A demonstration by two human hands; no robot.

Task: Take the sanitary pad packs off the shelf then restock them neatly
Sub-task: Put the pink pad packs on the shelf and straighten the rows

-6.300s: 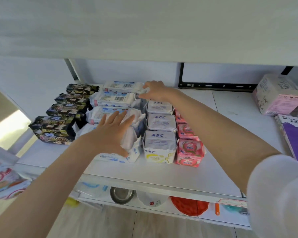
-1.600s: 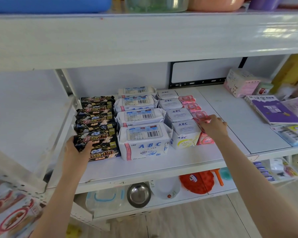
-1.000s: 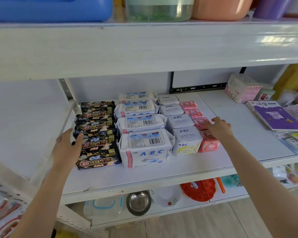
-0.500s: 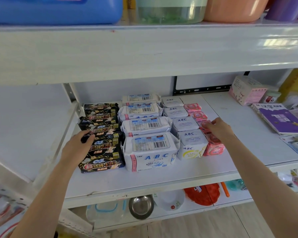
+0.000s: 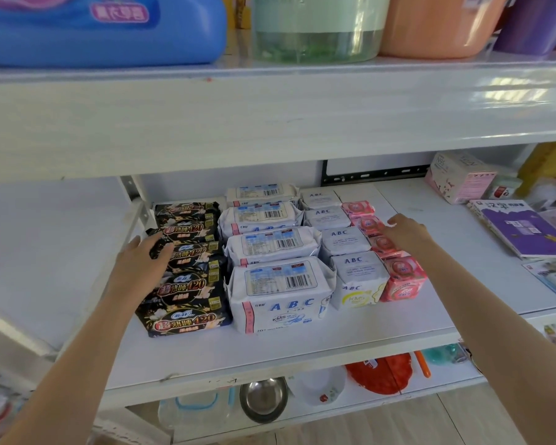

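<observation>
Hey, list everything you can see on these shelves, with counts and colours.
black packs: five, black, far-left row
large ABC packs: four, white, second row
small ABC packs: four, white, third row
pink packs: four, pink, right row
box: one, pink, back right
book: one, purple, right
jug: one, blue, above
tubs: two, green and orange, above
steel bowl: one, silver, below
left hand: touching black packs
right hand: touching pink packs

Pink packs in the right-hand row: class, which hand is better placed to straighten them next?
Probably the right. The right hand sits against the pink packs; the left hand lies across the shelf on the black packs, with the white packs between.
</observation>
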